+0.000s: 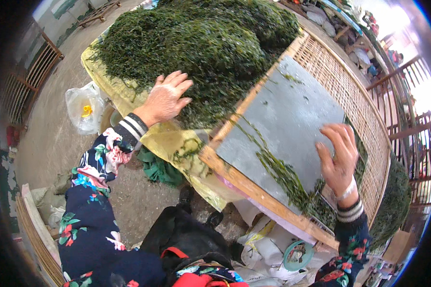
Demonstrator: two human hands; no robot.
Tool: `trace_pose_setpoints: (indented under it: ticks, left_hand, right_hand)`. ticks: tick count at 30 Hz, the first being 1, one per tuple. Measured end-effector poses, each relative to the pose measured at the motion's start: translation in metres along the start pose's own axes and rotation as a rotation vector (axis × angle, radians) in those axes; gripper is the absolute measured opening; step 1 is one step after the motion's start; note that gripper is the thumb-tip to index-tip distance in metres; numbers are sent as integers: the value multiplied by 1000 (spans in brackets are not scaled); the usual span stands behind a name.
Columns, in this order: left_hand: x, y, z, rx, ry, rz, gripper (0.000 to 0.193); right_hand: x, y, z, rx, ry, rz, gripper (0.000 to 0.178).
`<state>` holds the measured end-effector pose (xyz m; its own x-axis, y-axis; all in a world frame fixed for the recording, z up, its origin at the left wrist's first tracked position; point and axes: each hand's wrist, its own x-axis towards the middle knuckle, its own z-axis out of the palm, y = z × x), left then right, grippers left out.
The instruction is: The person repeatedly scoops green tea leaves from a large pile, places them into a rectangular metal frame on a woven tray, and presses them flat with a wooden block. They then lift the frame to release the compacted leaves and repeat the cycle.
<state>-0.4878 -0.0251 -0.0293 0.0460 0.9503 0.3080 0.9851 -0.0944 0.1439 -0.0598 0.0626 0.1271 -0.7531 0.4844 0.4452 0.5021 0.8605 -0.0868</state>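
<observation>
A big heap of dark green, narrow leaves (210, 48) lies on a yellow sheet (155, 143). My left hand (165, 99) is open over the heap's near left edge, its fingers spread; whether it touches the leaves I cannot tell. To the right, a flat grey sheet (285, 117) lies on a wood-framed woven tray (337, 64). My right hand (339, 155) is over the sheet's right part, fingers curved and thumb apart, with nothing visible in it. A line of loose leaves (280, 167) runs across the sheet toward the tray's near corner, where more leaves are gathered.
A clear plastic bag (85, 109) with a yellow piece in it is on the left. Green cloth (159, 167) lies below the yellow sheet. Near my legs are white sacks (268, 248) and a round pale-green basin (298, 255). Slatted racks (33, 76) stand at the left.
</observation>
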Motion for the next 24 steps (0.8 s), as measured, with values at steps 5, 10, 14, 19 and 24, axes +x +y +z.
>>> trace_pose_setpoints:
  ticks: [5,10,14,19,24]
  left_hand:
    - [-45,-78,24,-62,-28,-134,63]
    - [-57,-87,45,-85,36,-203,67]
    - [-56,-84,39,-126,20,-226,67]
    - [-55,-86,33,-169,-4,-257,66]
    - [-56,-88,39,-155,104,-202,62]
  right_hand:
    - [128,-24,111,28,-134,-166,54]
    - [215,-72,218,-178,-312,-500,80]
    - [266,-88,264,-364,-527,-667,98]
    - [298,-58,280,-319,-553,-567,82]
    - [310,-11,271,-170,-239,-456,61]
